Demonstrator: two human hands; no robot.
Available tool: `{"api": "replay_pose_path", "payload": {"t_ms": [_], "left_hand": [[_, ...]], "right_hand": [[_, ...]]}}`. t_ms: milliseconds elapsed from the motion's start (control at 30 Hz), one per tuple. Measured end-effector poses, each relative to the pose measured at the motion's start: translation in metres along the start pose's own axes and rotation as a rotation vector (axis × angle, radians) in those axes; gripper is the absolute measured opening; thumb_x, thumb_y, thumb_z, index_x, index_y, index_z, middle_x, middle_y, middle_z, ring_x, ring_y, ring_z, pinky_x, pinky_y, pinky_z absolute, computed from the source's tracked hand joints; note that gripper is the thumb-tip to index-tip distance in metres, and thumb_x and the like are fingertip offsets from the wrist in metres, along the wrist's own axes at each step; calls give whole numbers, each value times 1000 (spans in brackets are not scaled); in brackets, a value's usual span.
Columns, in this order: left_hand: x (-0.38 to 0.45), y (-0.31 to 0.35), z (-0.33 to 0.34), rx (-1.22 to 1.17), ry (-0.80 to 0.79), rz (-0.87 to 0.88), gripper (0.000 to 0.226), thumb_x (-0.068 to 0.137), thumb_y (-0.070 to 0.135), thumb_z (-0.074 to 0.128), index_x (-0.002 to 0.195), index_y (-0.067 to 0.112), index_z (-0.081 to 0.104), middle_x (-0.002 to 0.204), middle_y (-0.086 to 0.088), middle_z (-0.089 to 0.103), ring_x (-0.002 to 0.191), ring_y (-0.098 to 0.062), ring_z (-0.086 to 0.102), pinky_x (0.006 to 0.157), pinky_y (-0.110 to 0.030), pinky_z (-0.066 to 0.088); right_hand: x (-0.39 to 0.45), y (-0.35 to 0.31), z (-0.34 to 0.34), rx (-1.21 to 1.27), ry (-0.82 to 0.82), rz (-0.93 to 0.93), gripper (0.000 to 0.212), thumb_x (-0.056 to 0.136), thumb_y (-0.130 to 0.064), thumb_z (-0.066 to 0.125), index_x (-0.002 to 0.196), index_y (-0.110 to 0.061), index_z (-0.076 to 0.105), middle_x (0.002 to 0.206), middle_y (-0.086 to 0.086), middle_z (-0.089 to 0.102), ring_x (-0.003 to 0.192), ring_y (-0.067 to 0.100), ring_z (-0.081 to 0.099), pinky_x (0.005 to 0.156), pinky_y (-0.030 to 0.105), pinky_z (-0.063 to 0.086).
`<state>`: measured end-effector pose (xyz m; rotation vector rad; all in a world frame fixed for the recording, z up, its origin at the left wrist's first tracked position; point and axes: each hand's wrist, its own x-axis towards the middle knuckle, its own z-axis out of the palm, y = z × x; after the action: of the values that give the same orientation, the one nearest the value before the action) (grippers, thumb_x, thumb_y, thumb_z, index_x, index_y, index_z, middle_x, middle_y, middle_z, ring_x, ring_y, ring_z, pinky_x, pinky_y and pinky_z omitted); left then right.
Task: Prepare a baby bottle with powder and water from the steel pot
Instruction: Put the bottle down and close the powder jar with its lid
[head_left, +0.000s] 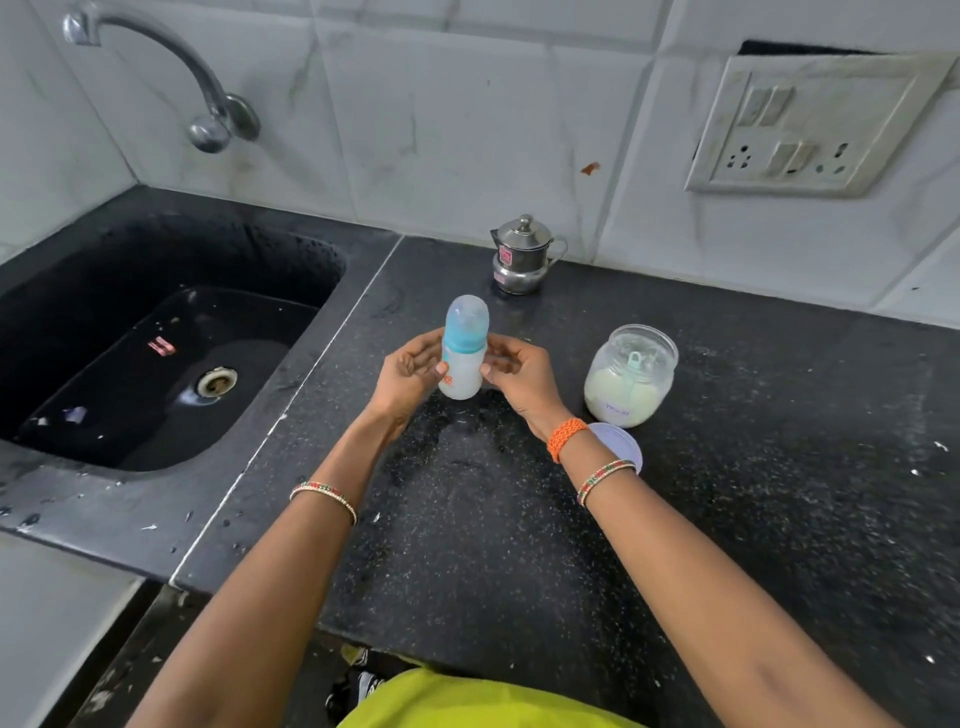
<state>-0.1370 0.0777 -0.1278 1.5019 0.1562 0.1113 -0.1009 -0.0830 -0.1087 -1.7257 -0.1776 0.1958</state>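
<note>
**Bottle Held Between Both Hands, Cap On**

We take the baby bottle (464, 349) as our landmark. It stands roughly upright above the black granite counter (779, 467), held between our two hands with its clear cap and blue collar on. The left hand (408, 371) curls its fingers and thumb round the bottle's left side; the right hand (519, 376) does the same on the right side. Both hands therefore grip the bottle. We judge this two-sided hold suits rolling or shaking to mix (the contents look milky white, so powder and water appear to be in already).

Behind the bottle, close to the tiled wall, stands the steel pot (523, 255) with its lid on, well apart from our hands. To the right of the bottle sits the open powder jar (631, 375), a scoop (632, 371) resting inside. Its lid (621, 444) lies on the counter just in front of it, partly hidden by our right wrist, presumably left off for easy reach. To the left of the bottle lies the sink (156, 364).
</note>
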Motion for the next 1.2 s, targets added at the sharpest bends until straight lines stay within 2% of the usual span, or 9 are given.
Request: {"api": "replay_pose_path", "payload": {"t_ms": [133,267,333,433,633,733,933,1033,1200], "left_hand": [[-10,0,1,2,75,-27,41,86,-12,54,125,-1,51,116,-12,62,99,-17,63,89,-27,53],[-31,0,14,112,464,-73,25,83,-4,49,91,18,59,91,-8,63,80,-18,59,81,-42,53],[-44,-1,25,152,524,-84,20,83,5,50,80,25,56,79,-1,59,74,-18,56,77,-44,53],[-60,-3,51,195,348,-56,17,85,8,53,78,23,58,72,2,56,67,-14,52,70,-37,50],[-71,7,101,270,171,54,14,88,5,51,86,16,58,76,5,56,62,-5,48,60,-18,44],[-67,13,113,293,79,75,19,84,-2,48,91,13,58,86,3,58,68,-5,50,61,-11,43],[-49,12,120,400,-94,73,33,79,1,58,107,16,53,103,4,55,90,-13,51,84,-32,47],[-42,13,126,450,-152,76,44,80,5,64,119,17,48,116,0,53,109,-18,50,91,-27,41],[-24,15,148,534,-271,71,85,78,21,76,145,11,24,149,-5,32,135,-15,31,109,-27,26]], "right_hand": [[-13,-8,4,-122,-2,-17,40,83,9,59,121,-2,62,114,13,69,100,17,64,95,37,53],[-50,-21,-21,-527,-12,-133,33,84,1,53,110,-13,69,107,4,71,93,14,63,88,33,53],[-75,-22,-45,-857,2,-161,26,85,-10,52,101,-18,71,103,1,71,96,20,64,78,35,54],[-105,-20,-71,-1186,78,-36,28,86,-34,54,102,-14,66,105,8,64,102,30,58,72,36,48],[-131,4,-92,-1306,89,196,96,67,-74,60,136,-14,35,129,14,44,116,35,44,84,43,45],[-132,11,-101,-1229,66,135,81,72,-62,64,132,-14,40,125,12,50,115,35,48,84,43,45],[-129,-7,-152,-1118,182,146,49,73,-43,70,111,-16,54,118,9,52,111,32,49,78,38,46],[-123,-22,-181,-1076,228,136,43,73,-36,71,106,-15,55,117,11,48,109,34,47,80,39,45],[-105,-44,-202,-982,273,-37,35,74,-24,75,98,-8,55,113,11,45,100,28,51,77,29,39]]}}
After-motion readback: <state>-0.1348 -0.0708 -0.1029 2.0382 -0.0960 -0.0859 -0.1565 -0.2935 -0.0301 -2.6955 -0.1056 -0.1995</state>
